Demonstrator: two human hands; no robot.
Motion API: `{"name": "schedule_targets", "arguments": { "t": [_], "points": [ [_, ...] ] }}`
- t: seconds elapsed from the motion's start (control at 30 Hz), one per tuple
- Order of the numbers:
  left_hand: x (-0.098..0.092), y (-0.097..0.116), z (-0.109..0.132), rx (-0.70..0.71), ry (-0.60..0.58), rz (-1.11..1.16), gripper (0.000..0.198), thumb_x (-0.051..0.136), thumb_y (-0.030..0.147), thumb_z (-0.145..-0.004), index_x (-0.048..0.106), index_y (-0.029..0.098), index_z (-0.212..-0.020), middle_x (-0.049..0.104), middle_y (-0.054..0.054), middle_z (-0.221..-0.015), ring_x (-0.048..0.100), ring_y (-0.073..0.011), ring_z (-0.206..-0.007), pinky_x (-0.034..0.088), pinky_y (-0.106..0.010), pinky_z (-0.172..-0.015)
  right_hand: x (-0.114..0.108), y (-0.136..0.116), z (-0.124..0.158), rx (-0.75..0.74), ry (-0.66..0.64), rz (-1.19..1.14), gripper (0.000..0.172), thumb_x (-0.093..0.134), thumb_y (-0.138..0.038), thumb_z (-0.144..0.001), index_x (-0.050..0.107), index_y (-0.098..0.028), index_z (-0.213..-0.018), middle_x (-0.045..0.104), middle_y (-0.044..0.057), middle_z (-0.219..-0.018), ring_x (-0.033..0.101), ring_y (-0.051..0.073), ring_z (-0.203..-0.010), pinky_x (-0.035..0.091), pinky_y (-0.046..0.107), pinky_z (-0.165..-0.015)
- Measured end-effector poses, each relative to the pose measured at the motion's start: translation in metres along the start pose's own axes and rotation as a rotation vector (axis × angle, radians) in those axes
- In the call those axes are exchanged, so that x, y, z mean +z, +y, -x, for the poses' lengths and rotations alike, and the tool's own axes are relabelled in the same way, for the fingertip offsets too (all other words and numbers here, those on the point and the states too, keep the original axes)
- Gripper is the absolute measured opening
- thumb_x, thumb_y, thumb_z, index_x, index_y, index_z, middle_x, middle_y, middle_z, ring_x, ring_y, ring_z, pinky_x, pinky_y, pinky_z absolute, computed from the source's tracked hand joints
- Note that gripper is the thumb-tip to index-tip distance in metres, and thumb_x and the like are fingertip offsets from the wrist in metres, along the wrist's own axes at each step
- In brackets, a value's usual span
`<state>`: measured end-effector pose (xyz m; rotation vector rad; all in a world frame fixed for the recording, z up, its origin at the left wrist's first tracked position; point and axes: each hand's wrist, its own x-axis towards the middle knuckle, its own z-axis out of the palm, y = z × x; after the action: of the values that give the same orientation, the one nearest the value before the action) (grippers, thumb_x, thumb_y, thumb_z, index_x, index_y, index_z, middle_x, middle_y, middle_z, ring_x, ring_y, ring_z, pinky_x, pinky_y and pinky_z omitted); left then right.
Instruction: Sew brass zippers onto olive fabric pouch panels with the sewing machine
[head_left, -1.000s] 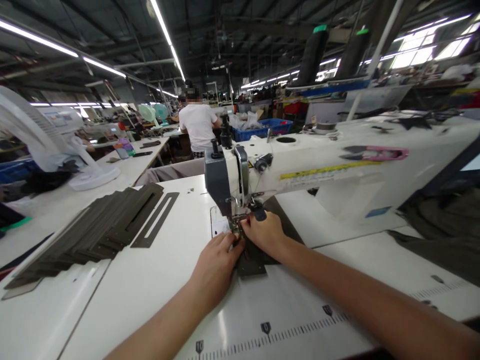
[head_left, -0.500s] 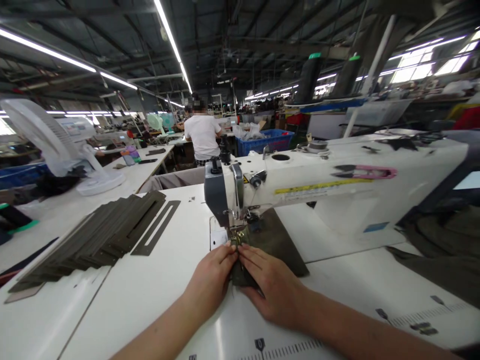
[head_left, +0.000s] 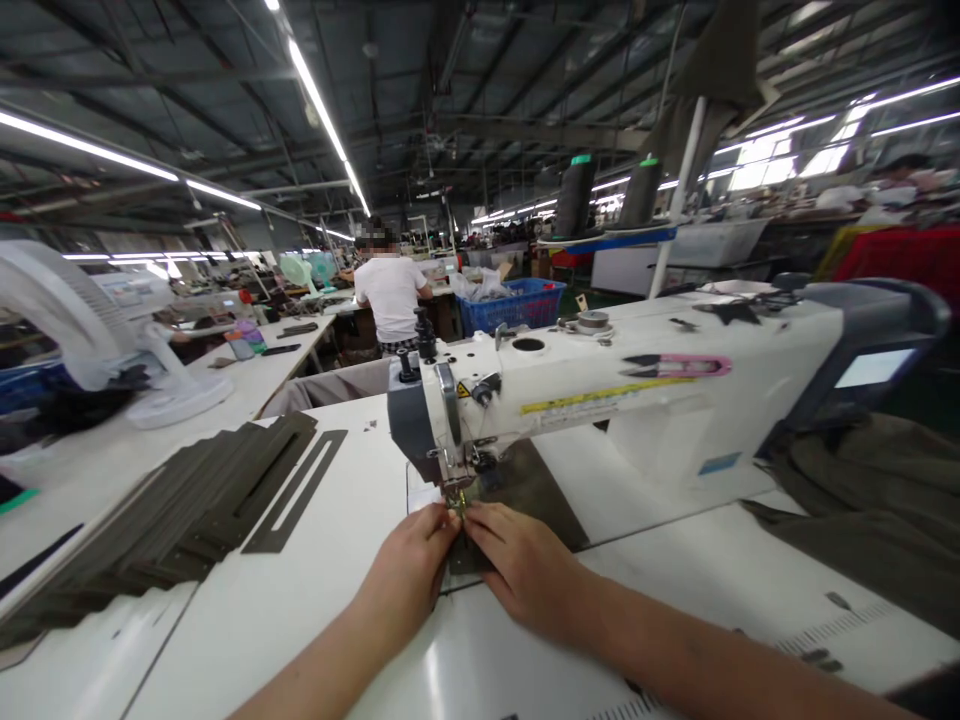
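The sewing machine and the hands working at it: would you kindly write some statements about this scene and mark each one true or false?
1. The left hand and the right hand both touch dark fabric near the needle area of the sewing machine. True.
2. The pink snips lie on the floor. False: the pink snips are on the sewing machine's arm.
3. A row of overlapping dark pieces lies to the left of the left hand. True.
4. The crate beyond the sewing machine is yellow. False: that crate is blue.
5. Two thread cones with green tops stand beyond the sewing machine. True.
6. The white fan is at the far right. False: the white fan is at the left.
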<state>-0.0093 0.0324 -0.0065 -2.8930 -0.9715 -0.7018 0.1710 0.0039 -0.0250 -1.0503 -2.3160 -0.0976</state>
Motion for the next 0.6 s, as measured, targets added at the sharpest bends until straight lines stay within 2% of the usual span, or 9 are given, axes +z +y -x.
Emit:
{"name": "schedule_targets", "arguments": {
  "t": [0.07,0.13,0.27,0.33,0.5,0.6],
  "points": [
    [-0.005,0.005,0.005,0.008,-0.012,0.01,0.033,0.04,0.008,-0.081,0.058,0.017,-0.108,0.06,-0.011,-0.106,0.058,-0.021,-0.098,0.051,-0.037,-0.085,-0.001,-0.001,0.002,-0.042,0.05,0.064,0.029,0.048,-0.006,-0.077,0.062,-0.002,-0.102,0.063,0.016,-0.104,0.058,0.024,-0.097,0.047,0.033,-0.088],
    [-0.009,0.01,0.009,-0.008,-0.008,0.022,0.031,0.045,0.012,-0.08,0.057,0.017,-0.108,0.06,-0.011,-0.107,0.057,-0.0219,-0.1,0.05,-0.038,-0.086,-0.007,-0.002,0.0,-0.004,0.033,0.065,0.024,0.047,-0.005,-0.079,0.065,-0.007,-0.096,0.066,0.012,-0.097,0.061,0.021,-0.09,0.049,0.031,-0.082],
    [-0.01,0.016,0.005,-0.146,0.016,-0.061,0.018,0.053,0.021,-0.079,0.059,0.017,-0.096,0.063,-0.007,-0.09,0.062,-0.0202,-0.078,0.054,-0.034,-0.069,-0.028,-0.003,-0.015,0.187,-0.16,-0.022,0.016,0.051,-0.016,-0.083,0.067,-0.017,-0.079,0.069,0.002,-0.077,0.064,0.017,-0.072,0.051,0.028,-0.068],
    [-0.007,0.017,0.002,-0.132,-0.015,-0.154,0.012,0.049,0.019,-0.081,0.06,0.017,-0.087,0.063,-0.005,-0.08,0.062,-0.019,-0.065,0.054,-0.032,-0.059,-0.031,-0.004,-0.016,0.172,-0.192,-0.024,0.016,0.052,-0.017,-0.082,0.068,-0.018,-0.077,0.069,0.001,-0.077,0.065,0.017,-0.071,0.051,0.028,-0.067],
    [-0.001,0.022,0.005,0.056,-0.035,-0.302,0.021,0.039,0.006,-0.081,0.058,0.012,-0.089,0.062,-0.008,-0.081,0.061,-0.0184,-0.063,0.054,-0.031,-0.055,-0.005,-0.008,0.006,-0.044,0.077,0.143,0.028,0.044,-0.003,-0.078,0.066,-0.006,-0.095,0.066,0.014,-0.1,0.062,0.023,-0.093,0.051,0.033,-0.079],
    [0.0,0.021,0.006,0.059,-0.04,-0.293,0.021,0.039,0.005,-0.081,0.057,0.011,-0.089,0.061,-0.009,-0.081,0.061,-0.0185,-0.064,0.055,-0.031,-0.057,0.005,-0.007,0.011,-0.068,0.123,0.171,0.029,0.043,-0.001,-0.078,0.066,-0.004,-0.094,0.066,0.015,-0.099,0.062,0.024,-0.092,0.052,0.033,-0.079]
  ]
}}
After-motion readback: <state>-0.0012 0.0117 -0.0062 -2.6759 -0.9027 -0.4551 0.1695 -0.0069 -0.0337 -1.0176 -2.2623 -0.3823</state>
